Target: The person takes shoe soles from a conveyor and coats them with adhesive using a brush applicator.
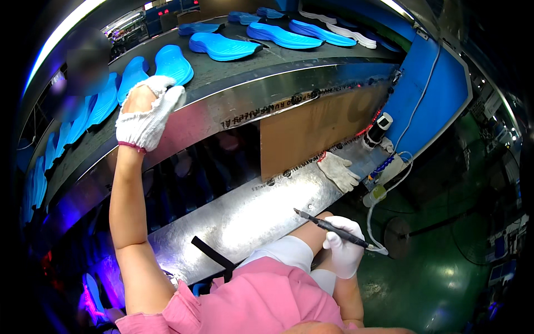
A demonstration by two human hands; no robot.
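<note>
Dark lettering (272, 108) runs in a line along the metal rail (217, 111), more of it edges the lower side of one brown cardboard sheet (317, 131), and a large, faint character (361, 109) marks the sheet's face. Above, on the dark conveyor belt (228, 67), lie shoe soles: one blue sole (173, 64) at the left hand (147, 117), one blue neighbour (133, 77) just left, six bright blue ones beyond to the right and two white soles (350, 37); those farther left overlap too much to count. The left hand, in a white knit glove, reaches over the rail to that sole's near end; whether its fingers grip it, I cannot tell. The right hand (346, 250), white-gloved, has its fingers closed around one black pen-shaped tool (322, 222), pointed tip toward the left. The metal bench (267, 209) carries one spare glove (338, 171) and, near the blue panel (434, 89), one black-and-white cylinder (379, 131).
</note>
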